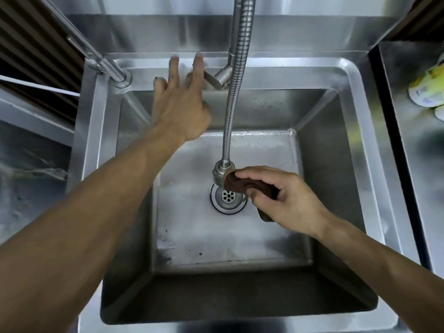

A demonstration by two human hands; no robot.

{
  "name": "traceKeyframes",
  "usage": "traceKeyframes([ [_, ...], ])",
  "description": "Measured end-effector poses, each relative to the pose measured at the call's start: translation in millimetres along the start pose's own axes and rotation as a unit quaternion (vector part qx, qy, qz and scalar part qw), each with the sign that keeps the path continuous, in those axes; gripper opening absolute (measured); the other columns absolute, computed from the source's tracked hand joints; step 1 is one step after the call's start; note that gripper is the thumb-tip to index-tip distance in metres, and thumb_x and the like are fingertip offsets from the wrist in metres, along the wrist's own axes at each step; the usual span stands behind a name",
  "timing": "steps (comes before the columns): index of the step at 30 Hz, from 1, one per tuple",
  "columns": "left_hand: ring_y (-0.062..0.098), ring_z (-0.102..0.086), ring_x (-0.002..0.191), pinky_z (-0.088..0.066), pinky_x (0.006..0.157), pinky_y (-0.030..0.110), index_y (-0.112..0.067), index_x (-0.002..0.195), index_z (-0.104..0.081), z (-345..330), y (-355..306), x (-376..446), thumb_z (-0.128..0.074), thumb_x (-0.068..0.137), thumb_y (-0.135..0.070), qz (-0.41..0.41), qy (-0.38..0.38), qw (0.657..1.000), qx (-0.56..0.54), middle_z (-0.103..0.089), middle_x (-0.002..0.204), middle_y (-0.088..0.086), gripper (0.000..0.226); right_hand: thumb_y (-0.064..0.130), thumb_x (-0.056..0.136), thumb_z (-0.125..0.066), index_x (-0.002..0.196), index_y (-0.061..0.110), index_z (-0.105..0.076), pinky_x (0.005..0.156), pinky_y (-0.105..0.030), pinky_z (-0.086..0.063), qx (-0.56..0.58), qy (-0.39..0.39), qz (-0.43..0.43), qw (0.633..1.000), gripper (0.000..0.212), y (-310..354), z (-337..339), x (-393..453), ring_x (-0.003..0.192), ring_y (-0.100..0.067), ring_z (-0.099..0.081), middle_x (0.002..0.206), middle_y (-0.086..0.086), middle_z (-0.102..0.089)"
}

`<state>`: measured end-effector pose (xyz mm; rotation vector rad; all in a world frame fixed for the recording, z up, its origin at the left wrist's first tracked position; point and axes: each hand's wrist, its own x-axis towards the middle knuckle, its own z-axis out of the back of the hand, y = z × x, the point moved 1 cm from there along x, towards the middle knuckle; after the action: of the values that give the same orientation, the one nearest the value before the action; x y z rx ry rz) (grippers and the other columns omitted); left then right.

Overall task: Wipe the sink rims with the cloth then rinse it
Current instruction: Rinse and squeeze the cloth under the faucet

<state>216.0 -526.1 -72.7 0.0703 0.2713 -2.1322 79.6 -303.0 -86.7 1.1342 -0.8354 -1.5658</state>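
Over a steel sink (355,75), the right hand (286,195) clamps its grip on a dark brown, bunched cloth (242,182) beside the hose nozzle (222,173), above the drain (228,197). Farther back, the left hand (182,109), fingers spread apart, reaches to the tap lever (212,80).

— Where's my left hand (179,109)?

— Stretched forward and away from me, forearm bare and running up from the lower left. The fingers (173,68) are spread and mostly straight, tips a little blurred, gripping nothing I can see.

— And the right hand (281,195)?

— Lower and nearer, its forearm coming in from the lower right with the wrist bent inward. I have its fingers curled and the thumb tucked under, pinching a bunched brown cloth (249,185). The two hands are well apart, left high, right low.
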Motion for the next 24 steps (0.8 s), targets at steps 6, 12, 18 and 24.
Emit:
traceKeyframes([
  [6, 0.021, -0.053, 0.134, -0.027, 0.106, 0.035, -0.032, 0.157, -0.031, -57.5, 27.1, -104.0, -0.053, 0.094, -0.027, 0.051, -0.003, 0.988, -0.142, -0.054, 0.151, -0.004, 0.067, -0.007, 0.096, -0.063, 0.118, 0.022, -0.073, 0.069, -0.024, -0.060, 0.161, 0.028, -0.127, 0.978, 0.037, -18.0, -14.1, -2.9, 0.084, -0.018, -0.078, 0.103, 0.002, -0.080],
  [12, 0.023, -0.071, 0.113, -0.053, 0.099, 0.048, -0.032, 0.123, -0.069, -103.8, 5.0, -158.6, -0.051, 0.095, -0.063, 0.289, 0.346, 0.612, -0.649, -0.075, 0.121, 0.002, 0.045, 0.013, 0.087, -0.074, 0.101, 0.023, -0.070, 0.070, -0.032, -0.053, 0.265, 0.084, -0.273, 0.921, 0.018, -48.8, -53.5, 5.3, 0.082, -0.025, -0.072, 0.094, -0.012, -0.077],
  [18, 0.022, -0.076, 0.097, -0.057, 0.067, 0.026, -0.017, 0.124, -0.067, -143.7, -7.3, -163.1, -0.067, 0.099, -0.029, 0.314, 0.283, 0.620, -0.661, -0.076, 0.117, 0.012, 0.028, 0.033, 0.092, -0.067, 0.118, 0.007, -0.073, 0.094, -0.035, -0.055, 0.439, 0.088, -0.309, 0.839, 0.037, -65.7, -68.1, 11.8, 0.106, -0.027, -0.072, 0.120, -0.019, -0.074],
  [24, 0.014, -0.074, 0.078, -0.055, 0.063, 0.027, -0.020, 0.109, -0.071, -168.9, -3.1, -134.1, -0.065, 0.096, -0.052, 0.339, 0.189, 0.690, -0.610, -0.079, 0.098, 0.002, 0.035, 0.038, 0.095, -0.071, 0.114, 0.024, -0.074, 0.102, -0.042, -0.055, 0.200, -0.006, -0.306, 0.931, 0.024, -92.8, -68.0, 32.0, 0.104, -0.016, -0.074, 0.104, 0.003, -0.080],
])
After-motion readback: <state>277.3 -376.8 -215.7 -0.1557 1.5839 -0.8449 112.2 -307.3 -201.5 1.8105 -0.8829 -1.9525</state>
